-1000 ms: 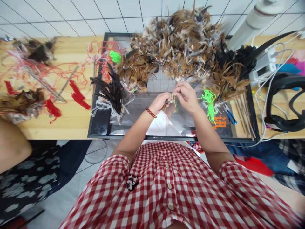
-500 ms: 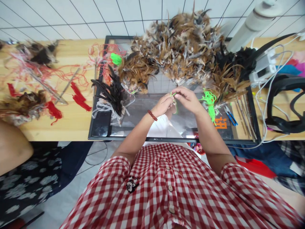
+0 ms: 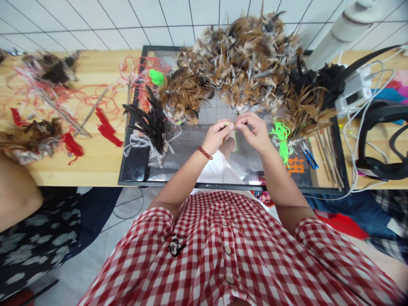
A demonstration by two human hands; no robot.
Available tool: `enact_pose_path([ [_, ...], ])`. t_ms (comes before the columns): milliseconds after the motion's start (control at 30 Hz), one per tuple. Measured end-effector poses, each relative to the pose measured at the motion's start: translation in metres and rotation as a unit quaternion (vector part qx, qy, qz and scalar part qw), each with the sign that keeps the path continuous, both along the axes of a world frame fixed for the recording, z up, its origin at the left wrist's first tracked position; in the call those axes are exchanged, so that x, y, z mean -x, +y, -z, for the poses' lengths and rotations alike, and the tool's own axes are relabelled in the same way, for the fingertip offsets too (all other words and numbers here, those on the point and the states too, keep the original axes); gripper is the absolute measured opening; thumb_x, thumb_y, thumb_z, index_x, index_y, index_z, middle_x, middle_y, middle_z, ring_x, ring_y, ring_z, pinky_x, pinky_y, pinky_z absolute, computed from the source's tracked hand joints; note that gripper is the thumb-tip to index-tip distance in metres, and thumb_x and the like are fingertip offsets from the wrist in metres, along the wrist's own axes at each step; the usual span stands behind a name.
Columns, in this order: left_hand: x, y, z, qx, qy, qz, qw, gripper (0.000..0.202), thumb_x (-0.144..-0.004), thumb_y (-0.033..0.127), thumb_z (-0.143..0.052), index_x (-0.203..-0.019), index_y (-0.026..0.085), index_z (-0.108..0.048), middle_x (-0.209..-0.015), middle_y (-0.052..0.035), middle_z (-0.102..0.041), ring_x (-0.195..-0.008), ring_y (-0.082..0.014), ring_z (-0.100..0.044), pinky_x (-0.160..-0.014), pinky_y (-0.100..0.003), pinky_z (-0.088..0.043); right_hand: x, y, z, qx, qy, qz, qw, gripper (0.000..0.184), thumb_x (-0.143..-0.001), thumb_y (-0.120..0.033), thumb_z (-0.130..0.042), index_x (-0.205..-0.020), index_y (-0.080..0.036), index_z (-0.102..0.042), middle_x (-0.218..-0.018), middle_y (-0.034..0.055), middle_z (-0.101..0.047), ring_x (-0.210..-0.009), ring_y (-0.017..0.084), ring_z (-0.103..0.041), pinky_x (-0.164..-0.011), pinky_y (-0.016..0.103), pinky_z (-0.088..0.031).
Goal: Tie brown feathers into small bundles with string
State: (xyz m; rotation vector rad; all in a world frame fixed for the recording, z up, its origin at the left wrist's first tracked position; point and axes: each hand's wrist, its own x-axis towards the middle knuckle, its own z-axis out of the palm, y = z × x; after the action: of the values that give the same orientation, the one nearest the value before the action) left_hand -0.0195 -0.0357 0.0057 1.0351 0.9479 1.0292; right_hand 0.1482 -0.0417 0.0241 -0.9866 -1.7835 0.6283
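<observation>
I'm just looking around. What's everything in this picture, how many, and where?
Green strand: one, yellow-green, between the fingertips
Feather pile: one, brown-grey, board's far side
Black feather bunch: one, black, board's left
Green string bundles: two, green, board's far left and right
Red string bundles: three, red, table's left
Snips: one, blue, board's right
Sticks: several, brownish, board's right
Board: one, black-framed, on table
Table: one, pale wood, across view
White cylinder: one, white, far right
Co-worker's arm: one, left edge
Left hand: one, centre
Right hand: one, centre
</observation>
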Motion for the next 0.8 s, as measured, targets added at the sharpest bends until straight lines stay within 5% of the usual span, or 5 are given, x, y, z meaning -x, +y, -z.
enact_pose_path([
  [300,0.008,0.003,0.000,-0.011,-0.043,0.024,0.999,0.022,-0.078,0.036,-0.078,-0.072,0.016,-0.070,-0.113,-0.0059,-0.066,-0.088,-0.0113,-0.064,-0.082,-0.025,-0.052,0.002,-0.002,0.006,0.010,-0.012,-0.011,1.000,0.029,-0.088,-0.051,-0.068,-0.098,-0.025,-0.075,-0.091,0.0050,-0.076,-0.079,0.018,-0.066,-0.075,0.035,-0.056],
  [467,0.010,0.003,0.001,-0.133,0.078,-0.002,0.988,0.028,-0.084,0.045,-0.074,-0.076,0.018,-0.071,-0.126,-0.0109,-0.063,-0.117,-0.0216,-0.062,-0.100,-0.036,-0.050,0.005,-0.005,0.005,-0.022,-0.003,0.042,0.999,0.023,-0.086,-0.047,-0.069,-0.081,-0.026,-0.074,-0.076,0.0022,-0.074,-0.070,0.018,-0.065,-0.069,0.035,-0.055],
  [567,0.011,0.001,-0.004,-0.240,0.199,-0.078,0.947,0.023,-0.084,0.042,-0.074,-0.077,0.020,-0.073,-0.127,-0.0113,-0.062,-0.125,-0.0256,-0.056,-0.105,-0.042,-0.046,0.008,-0.007,0.006,-0.027,-0.004,0.071,0.997,0.022,-0.083,-0.045,-0.072,-0.075,-0.025,-0.071,-0.073,0.0022,-0.073,-0.065,0.017,-0.063,-0.065,0.034,-0.054],
  [667,0.013,-0.002,-0.010,-0.288,0.279,-0.117,0.909,0.016,-0.085,0.036,-0.073,-0.079,0.022,-0.074,-0.126,-0.0109,-0.064,-0.126,-0.0281,-0.054,-0.107,-0.046,-0.043,0.016,-0.010,0.009,-0.035,-0.008,0.088,0.995,0.021,-0.083,-0.042,-0.071,-0.072,-0.025,-0.069,-0.070,0.0019,-0.072,-0.061,0.016,-0.062,-0.063,0.033,-0.053],
  [800,0.015,-0.006,-0.010,-0.292,0.265,-0.126,0.910,0.015,-0.090,0.034,-0.066,-0.085,0.022,-0.073,-0.117,-0.0104,-0.070,-0.118,-0.0257,-0.060,-0.105,-0.044,-0.045,0.027,-0.015,0.008,-0.038,0.010,0.074,0.997,0.020,-0.084,-0.042,-0.070,-0.075,-0.024,-0.071,-0.070,0.0020,-0.073,-0.062,0.016,-0.063,-0.064,0.032,-0.054],
])
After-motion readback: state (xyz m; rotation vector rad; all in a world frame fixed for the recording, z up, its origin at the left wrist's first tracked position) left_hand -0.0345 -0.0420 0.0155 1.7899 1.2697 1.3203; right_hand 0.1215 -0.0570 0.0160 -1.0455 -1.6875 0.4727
